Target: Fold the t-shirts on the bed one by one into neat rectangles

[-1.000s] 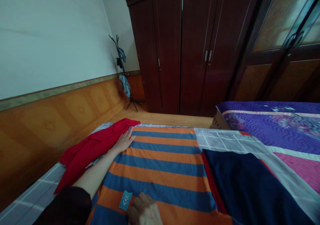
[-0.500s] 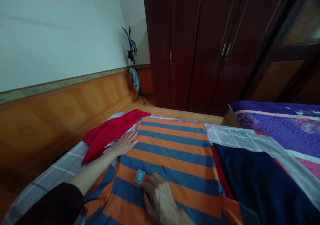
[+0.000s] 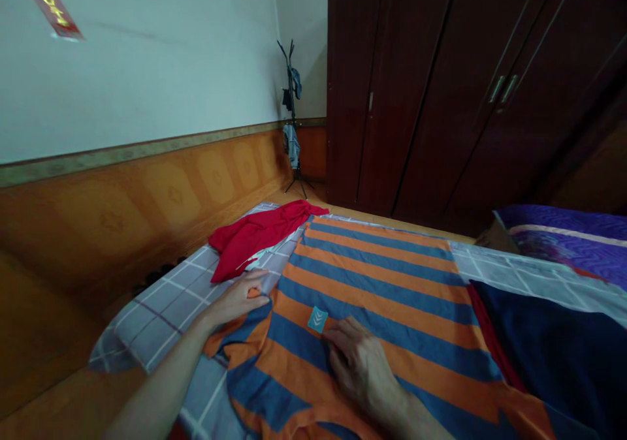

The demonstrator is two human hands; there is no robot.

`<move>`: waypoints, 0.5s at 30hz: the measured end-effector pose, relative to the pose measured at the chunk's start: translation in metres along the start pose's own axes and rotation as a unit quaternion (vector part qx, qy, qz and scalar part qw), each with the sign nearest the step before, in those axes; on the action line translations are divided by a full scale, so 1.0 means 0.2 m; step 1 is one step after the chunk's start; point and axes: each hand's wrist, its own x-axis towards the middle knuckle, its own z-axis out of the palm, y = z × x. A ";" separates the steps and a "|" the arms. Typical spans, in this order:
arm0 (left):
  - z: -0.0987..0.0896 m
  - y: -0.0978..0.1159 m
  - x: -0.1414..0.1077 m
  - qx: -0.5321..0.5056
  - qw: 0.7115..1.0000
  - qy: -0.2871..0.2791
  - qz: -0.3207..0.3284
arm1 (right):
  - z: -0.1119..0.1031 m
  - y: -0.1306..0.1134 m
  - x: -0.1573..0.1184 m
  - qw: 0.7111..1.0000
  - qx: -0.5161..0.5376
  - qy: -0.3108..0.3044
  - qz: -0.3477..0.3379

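1. Since the earlier frame, the left hand (image 3: 240, 299) is off the long side of the striped shirt (image 3: 372, 283) and at its near-left sleeve (image 3: 249, 326). The view turns to the right too.
2. That shirt lies spread out on a checked cloth (image 3: 166, 309), between a crumpled red cloth (image 3: 259, 234) and a dark blue cloth (image 3: 553, 335).
3. On the left hand, the thumb and fingers are a little apart, with orange sleeve showing between them. I can't tell if they pinch it.
4. Just beside the small blue patch (image 3: 318, 319), the right hand (image 3: 365, 361) rests on the shirt with its fingers curled in. I can't tell if they grip any cloth.
5. If the left hand pulls hard, the sleeve could bunch up more, because it is already wrinkly. If the right hand presses and slides, it could drag the front crooked.
6. The bottom edge cuts off part of the collar (image 3: 313, 417). The right hand hides its own fingertips. Dark things (image 3: 157, 277) past the checked cloth are too dim to name.
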 end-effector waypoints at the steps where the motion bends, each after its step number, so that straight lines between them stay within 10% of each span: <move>1: -0.02 -0.01 -0.02 -0.021 1.000 -0.006 0.003 | 0.00 0.00 0.00 1.000 -0.002 0.001 -0.003; 15: -0.09 -0.13 -0.08 -0.133 0.990 -0.013 -0.048 | 0.06 0.01 -0.04 0.984 -0.145 -0.101 -0.019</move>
